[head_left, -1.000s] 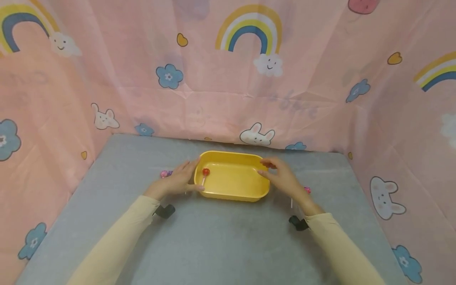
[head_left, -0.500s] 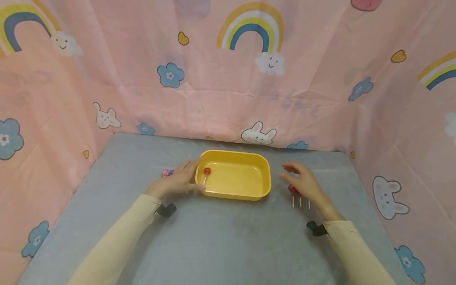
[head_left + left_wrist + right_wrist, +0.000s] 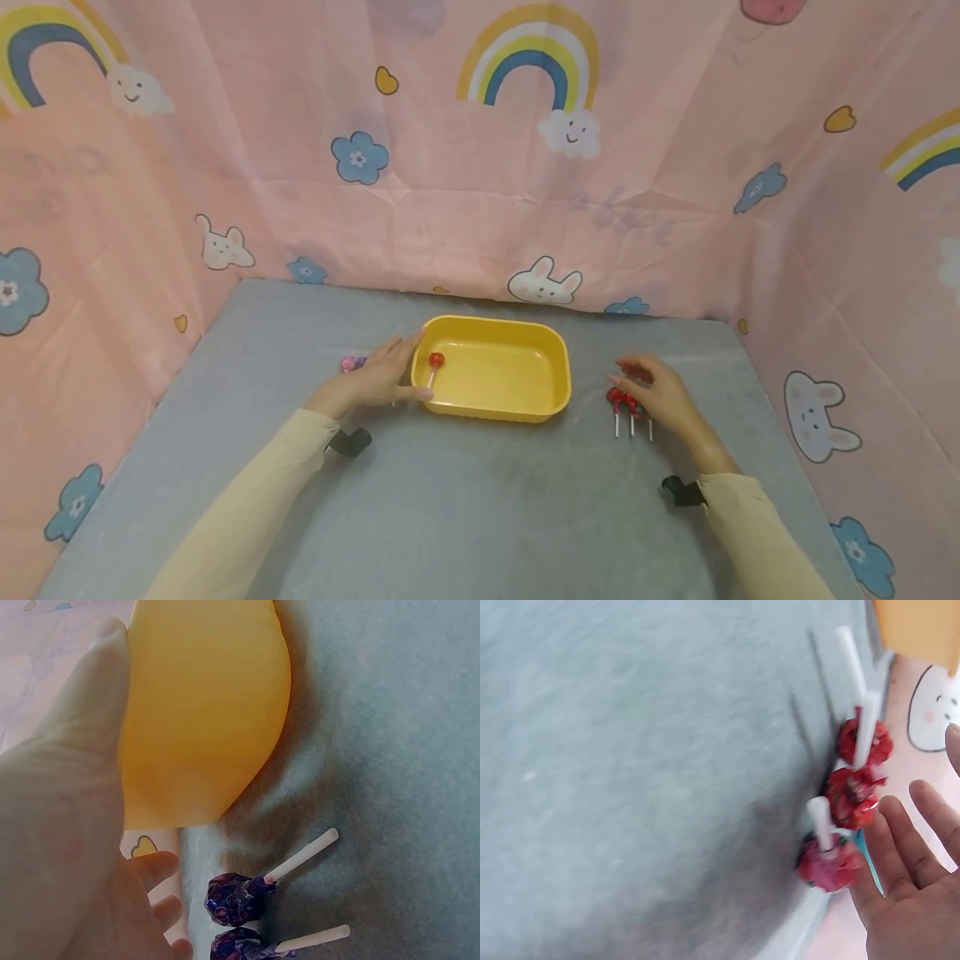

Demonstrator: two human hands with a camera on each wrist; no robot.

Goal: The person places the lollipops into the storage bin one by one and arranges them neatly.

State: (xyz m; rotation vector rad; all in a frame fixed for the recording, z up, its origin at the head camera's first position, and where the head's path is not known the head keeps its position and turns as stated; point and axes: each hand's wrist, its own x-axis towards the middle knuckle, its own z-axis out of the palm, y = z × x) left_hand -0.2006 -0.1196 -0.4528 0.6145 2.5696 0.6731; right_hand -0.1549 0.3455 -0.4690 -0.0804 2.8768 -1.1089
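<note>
My left hand (image 3: pixel 371 379) rests at the left end of a yellow plastic tub (image 3: pixel 491 408), fingers and thumb spread along its rim. A red lollipop (image 3: pixel 436 360) lies inside, near that end. Dark purple-wrapped lollipops (image 3: pixel 234 900) lie beside the tub under my left hand; a pink one (image 3: pixel 348 364) shows past it in the head view. On the right, my right hand (image 3: pixel 660 393) hovers over a row of three lollipops, its fingers loosely bent and holding nothing. Two have red wrappers (image 3: pixel 851 796); the nearest in the right wrist view is pinkish (image 3: pixel 829 864).
A grey cloth-covered table (image 3: pixel 480 508) carries everything. Pink printed curtain (image 3: pixel 465 225) hangs behind it and along both sides. Dark wrist camera mounts (image 3: pixel 681 492) stick out below each wrist.
My right hand has left the tub's right end and moved right, over the row of lollipops, which shows more fully. My left hand and the tub stay in place.
</note>
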